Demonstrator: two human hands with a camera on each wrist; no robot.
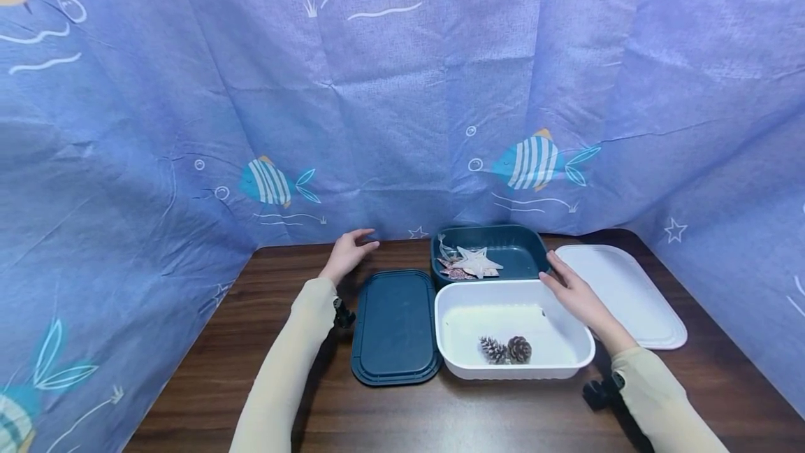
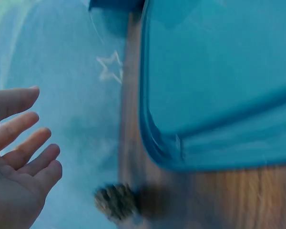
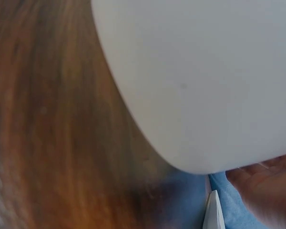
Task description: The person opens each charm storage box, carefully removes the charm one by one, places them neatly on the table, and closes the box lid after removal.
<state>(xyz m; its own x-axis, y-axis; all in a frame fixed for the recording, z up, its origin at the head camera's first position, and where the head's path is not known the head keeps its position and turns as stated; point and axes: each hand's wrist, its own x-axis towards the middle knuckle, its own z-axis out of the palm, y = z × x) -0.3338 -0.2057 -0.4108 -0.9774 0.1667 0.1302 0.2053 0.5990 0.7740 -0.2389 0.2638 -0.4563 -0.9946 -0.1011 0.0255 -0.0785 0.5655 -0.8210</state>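
Note:
My left hand (image 1: 349, 254) hovers near the table's back edge, beyond the dark blue lid (image 1: 397, 324). Its fingers are loosely bent with nothing between them in the left wrist view, and a blurred pine cone (image 2: 115, 202) lies nearby. By the dark blue box (image 1: 525, 257) and the white box (image 1: 516, 372) is my right hand (image 1: 575, 296), fingers extended at their right corners; whether it touches either one is unclear. White star ornaments (image 1: 478, 262) and reddish pieces lie in the dark box's left side. Two pine cones (image 1: 518, 349) sit in the white box.
A white lid (image 1: 625, 299) lies on the wooden table (image 1: 233, 355) to the right of the boxes. Behind the table hangs a blue cloth (image 1: 390, 124) with printed fish, reaching its back edge. The white box stands directly in front of the dark one.

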